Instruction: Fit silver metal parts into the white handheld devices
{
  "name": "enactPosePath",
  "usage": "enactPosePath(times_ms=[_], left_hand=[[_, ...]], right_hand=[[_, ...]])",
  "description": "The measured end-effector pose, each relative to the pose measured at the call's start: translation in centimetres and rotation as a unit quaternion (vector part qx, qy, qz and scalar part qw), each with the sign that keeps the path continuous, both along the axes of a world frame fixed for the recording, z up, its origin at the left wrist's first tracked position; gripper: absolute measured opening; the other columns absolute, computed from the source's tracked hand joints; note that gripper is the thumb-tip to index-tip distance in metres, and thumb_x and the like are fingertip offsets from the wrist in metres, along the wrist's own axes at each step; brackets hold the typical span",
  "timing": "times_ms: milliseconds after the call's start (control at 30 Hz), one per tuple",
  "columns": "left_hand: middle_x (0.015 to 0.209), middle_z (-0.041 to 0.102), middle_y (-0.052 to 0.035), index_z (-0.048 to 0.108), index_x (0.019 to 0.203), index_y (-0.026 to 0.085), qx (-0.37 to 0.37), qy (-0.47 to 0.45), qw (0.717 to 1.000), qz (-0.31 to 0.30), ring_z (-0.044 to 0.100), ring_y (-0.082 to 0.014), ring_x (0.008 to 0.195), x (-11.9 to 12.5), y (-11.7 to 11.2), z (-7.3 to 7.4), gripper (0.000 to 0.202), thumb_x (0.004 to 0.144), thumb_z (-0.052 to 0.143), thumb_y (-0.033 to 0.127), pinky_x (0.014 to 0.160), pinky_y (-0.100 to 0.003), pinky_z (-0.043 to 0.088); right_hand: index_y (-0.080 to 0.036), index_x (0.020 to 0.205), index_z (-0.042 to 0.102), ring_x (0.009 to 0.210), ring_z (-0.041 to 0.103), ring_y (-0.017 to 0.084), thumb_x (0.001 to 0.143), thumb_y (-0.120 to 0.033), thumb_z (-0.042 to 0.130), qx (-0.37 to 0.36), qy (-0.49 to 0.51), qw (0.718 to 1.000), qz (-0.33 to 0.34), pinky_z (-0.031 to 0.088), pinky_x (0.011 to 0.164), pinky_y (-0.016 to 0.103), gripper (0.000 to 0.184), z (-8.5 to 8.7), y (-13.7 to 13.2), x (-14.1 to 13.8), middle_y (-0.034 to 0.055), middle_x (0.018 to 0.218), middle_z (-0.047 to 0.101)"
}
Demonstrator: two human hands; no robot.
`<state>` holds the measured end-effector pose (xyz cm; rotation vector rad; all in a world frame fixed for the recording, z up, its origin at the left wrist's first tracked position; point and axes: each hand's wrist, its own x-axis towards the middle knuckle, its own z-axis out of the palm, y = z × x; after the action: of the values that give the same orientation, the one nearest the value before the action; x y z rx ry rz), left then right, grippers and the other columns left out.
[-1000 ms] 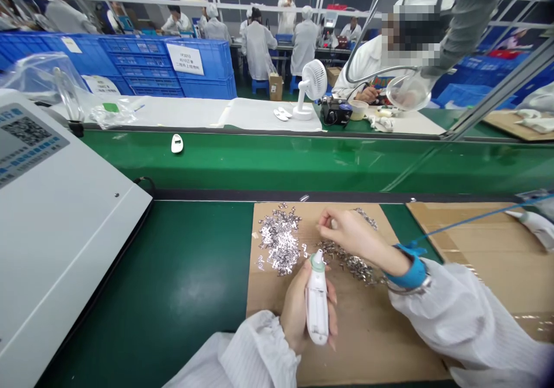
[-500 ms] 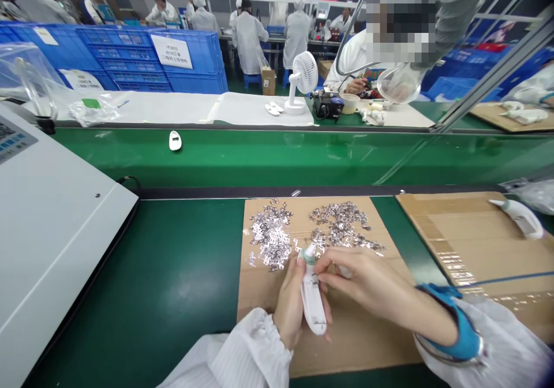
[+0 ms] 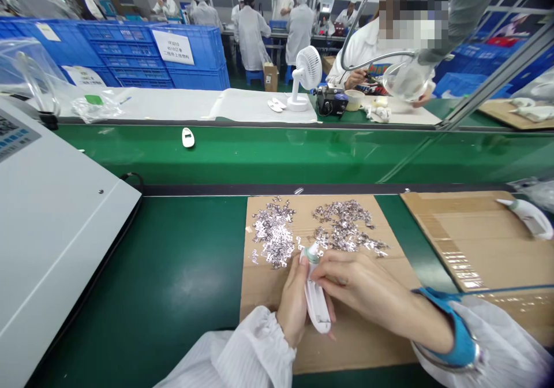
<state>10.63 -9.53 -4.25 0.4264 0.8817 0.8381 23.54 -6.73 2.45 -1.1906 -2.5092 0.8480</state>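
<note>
My left hand (image 3: 295, 302) is wrapped round a white ear thermometer (image 3: 318, 307) with a pale green collar and a pointed tip facing away from me. Pinched fingers of my right hand (image 3: 346, 275) press against its upper body, just below the collar. Anything between those fingertips is hidden. Beneath both hands lies a cardboard sheet (image 3: 268, 293). Beyond them are two piles of small shiny metal pieces, a left pile (image 3: 273, 235) and a right pile (image 3: 346, 226).
Another white thermometer (image 3: 527, 217) rests on a second cardboard sheet (image 3: 497, 232) at right. A pale machine housing (image 3: 64, 232) fills the left side. Across the bench, a green conveyor belt (image 3: 268, 154) carries a small white shell (image 3: 187, 138). A co-worker sits opposite.
My right fingers have shifted slightly down and closed in on the thermometer's body. The small white shell has travelled right along the belt. My left hand keeps its grip.
</note>
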Motion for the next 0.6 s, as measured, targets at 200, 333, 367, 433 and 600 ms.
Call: enactPosePath(times_ms=[200,333,367,433,600], left_hand=[[0.035,0.051,0.0022,0.043,0.107,0.017,0.021,-0.014,1.0,0.009,0.045,-0.0175,0.023,0.0,0.1,-0.2,0.054,0.083,0.039,0.065,0.022,-0.024,0.038],[0.051,0.057,0.0031,0.036,0.124,0.02,0.014,-0.064,0.998,0.02,0.046,-0.0158,0.024,-0.2,0.3,0.0,0.053,0.087,0.036,0.058,0.021,-0.026,0.04],[0.056,0.059,0.0031,0.032,0.129,0.024,0.011,-0.08,0.996,0.024,0.048,-0.0155,0.026,-0.3,0.4,0.1,0.051,0.089,0.036,0.055,0.023,-0.027,0.042],[0.06,0.058,0.0037,0.026,0.134,0.029,0.003,-0.101,0.994,0.029,0.05,-0.0151,0.028,-0.4,0.4,0.4,0.047,0.091,0.033,0.049,0.024,-0.027,0.044],[0.06,0.055,0.0048,0.025,0.135,0.032,0.001,-0.105,0.992,0.063,0.05,-0.0145,0.03,-0.4,0.3,0.9,0.044,0.093,0.031,0.045,0.024,-0.026,0.044]], right_hand=[[-0.018,0.081,0.062,0.075,0.06,0.018,0.089,-0.012,0.054,0.001,-0.048,0.999,-0.008,0.046,0.064,0.031,0.012,-0.3,0.0,-0.7,0.0032,0.084,0.061],[-0.021,0.083,0.061,0.07,0.058,0.015,0.081,-0.018,0.067,-0.013,0.124,0.985,-0.119,0.046,0.06,0.027,0.007,1.5,0.6,-0.1,0.0002,0.078,0.062],[-0.021,0.078,0.06,0.061,0.056,0.013,0.083,-0.021,0.066,-0.019,0.217,0.964,-0.156,0.043,0.053,0.025,0.008,2.3,0.7,0.0,-0.0014,0.07,0.06],[-0.021,0.063,0.052,0.041,0.043,0.008,0.089,-0.029,0.058,-0.037,0.427,0.881,-0.199,0.033,0.036,0.02,0.028,4.2,0.9,-0.2,-0.0042,0.054,0.05],[-0.02,0.049,0.038,0.03,0.031,0.007,0.093,-0.028,0.049,-0.018,0.676,0.709,-0.198,0.019,0.026,0.021,0.046,6.2,1.1,-3.0,-0.0051,0.042,0.034]])
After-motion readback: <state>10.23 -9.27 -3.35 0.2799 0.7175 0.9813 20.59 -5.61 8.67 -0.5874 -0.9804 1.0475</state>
